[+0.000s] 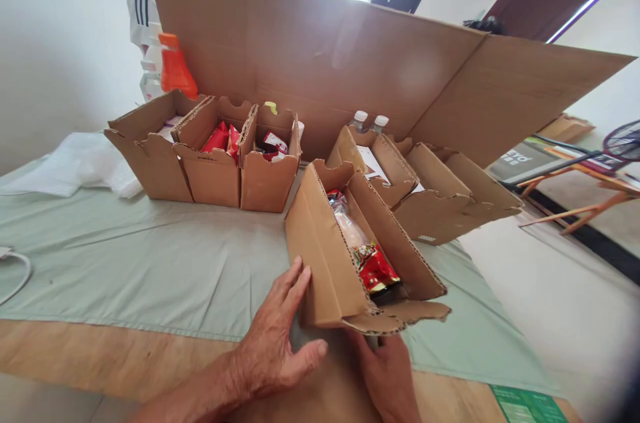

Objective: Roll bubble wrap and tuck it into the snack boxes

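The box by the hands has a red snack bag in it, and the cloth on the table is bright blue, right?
Not quite. The cloth is pale green, not bright blue; the head view shows it. The rest is right: the box by the left hand and right hand does have a red snack bag in it.

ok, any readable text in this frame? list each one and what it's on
Dark flat item on the floor at right: white letters, upside down, too blurred to read.
Red snack packet in the near cardboard box: yellow print, unreadable.
Red packets in the far boxes: print too small.
Green sheet at bottom right: small print, unreadable.
Orange bottle: no text visible.
Nothing reads clearly.
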`<state>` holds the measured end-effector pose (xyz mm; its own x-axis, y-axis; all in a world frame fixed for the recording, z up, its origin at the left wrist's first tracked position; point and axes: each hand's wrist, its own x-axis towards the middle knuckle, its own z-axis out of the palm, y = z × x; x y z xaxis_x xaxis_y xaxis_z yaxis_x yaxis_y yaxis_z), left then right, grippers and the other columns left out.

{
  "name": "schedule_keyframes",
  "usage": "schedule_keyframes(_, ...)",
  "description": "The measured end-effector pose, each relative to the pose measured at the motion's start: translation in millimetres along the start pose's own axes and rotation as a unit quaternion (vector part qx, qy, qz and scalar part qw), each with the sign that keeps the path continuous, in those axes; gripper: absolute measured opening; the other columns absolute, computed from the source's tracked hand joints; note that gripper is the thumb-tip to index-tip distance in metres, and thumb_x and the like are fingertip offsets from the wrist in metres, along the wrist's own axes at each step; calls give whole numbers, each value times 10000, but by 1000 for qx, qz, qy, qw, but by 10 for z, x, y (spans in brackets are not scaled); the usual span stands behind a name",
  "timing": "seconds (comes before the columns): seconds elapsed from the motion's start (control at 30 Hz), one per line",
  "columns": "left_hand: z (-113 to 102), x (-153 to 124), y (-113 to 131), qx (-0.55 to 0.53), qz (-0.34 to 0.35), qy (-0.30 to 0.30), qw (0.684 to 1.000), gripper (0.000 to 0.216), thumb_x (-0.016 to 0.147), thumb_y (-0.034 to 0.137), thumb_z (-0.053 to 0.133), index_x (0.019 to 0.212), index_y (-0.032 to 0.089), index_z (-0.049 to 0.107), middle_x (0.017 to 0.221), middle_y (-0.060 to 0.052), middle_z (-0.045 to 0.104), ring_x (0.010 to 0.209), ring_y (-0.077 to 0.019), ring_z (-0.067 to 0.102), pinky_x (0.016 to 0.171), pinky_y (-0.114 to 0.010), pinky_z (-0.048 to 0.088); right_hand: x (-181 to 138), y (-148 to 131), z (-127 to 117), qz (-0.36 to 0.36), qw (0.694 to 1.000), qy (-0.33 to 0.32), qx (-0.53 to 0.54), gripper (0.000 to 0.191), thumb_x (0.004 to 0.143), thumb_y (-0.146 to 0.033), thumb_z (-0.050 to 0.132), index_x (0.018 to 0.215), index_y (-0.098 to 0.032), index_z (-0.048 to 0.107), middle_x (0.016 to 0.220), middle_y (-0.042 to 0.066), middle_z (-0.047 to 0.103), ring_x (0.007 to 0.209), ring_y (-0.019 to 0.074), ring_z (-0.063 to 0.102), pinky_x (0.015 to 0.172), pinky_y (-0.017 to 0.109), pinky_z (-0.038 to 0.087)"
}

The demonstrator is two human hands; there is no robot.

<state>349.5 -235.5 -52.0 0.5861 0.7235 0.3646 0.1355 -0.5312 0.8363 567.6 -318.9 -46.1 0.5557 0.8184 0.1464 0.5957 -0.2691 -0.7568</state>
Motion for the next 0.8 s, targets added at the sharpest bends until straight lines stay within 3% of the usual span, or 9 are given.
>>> schedule_keyframes(0.17, -35, 31, -94, -16, -20, 58, 998, 899, 915, 264, 647, 1656, 354, 146, 1716, -114, 252, 1570, -370, 269, 1237, -636, 319, 40, -280, 97, -29, 999, -16, -33, 371, 820, -595, 610, 863, -233, 682, 825, 83, 757, 746, 281, 715, 617, 360, 564)
schedule_keyframes(0.3, -35, 103, -193, -64, -51, 71, 994, 763, 945, 262, 612, 1627, 307, 272, 1685, -122, 327, 1546, -339, 334, 1240, -596, 338, 242, -377, 72, -31, 997, -18, -66, 386, 778, -585, 609, 889, -225, 690, 831, 79, 745, 780, 281, 700, 677, 367, 555)
schedule_keyframes(0.4, -44, 153, -264, -103, -87, 80, 988, 663, 931, 289, 626, 1554, 245, 404, 1556, -153, 498, 1412, -328, 518, 1130, -547, 492, 377, -338, 74, -47, 994, -18, -97, 426, 767, -648, 603, 779, -229, 681, 750, 74, 735, 720, 278, 692, 681, 379, 538)
schedule_keyframes(0.5, -59, 154, -289, -75, -106, 89, 988, 570, 917, 309, 646, 1461, 208, 507, 1362, -155, 630, 1211, -301, 653, 983, -492, 589, 450, -267, 52, -74, 990, -25, -118, 460, 763, -680, 626, 730, -225, 690, 720, 71, 737, 692, 278, 698, 680, 380, 522)
schedule_keyframes(0.63, -57, 93, -246, 12, -41, 103, 994, 536, 934, 283, 629, 1456, 220, 523, 1388, -152, 603, 1268, -292, 625, 1045, -487, 560, 412, -180, -41, -178, 973, -54, -134, 443, 915, -611, 575, 764, -222, 726, 714, 40, 742, 630, 225, 695, 612, 322, 492)
schedule_keyframes(0.8, -52, 44, -230, 63, 5, 102, 993, 597, 962, 225, 582, 1539, 265, 435, 1561, -144, 494, 1423, -285, 518, 1134, -485, 501, 285, -147, -51, -295, 941, 1, -165, 463, 1063, -506, 463, 801, -213, 708, 709, 16, 730, 609, 181, 683, 569, 282, 470)
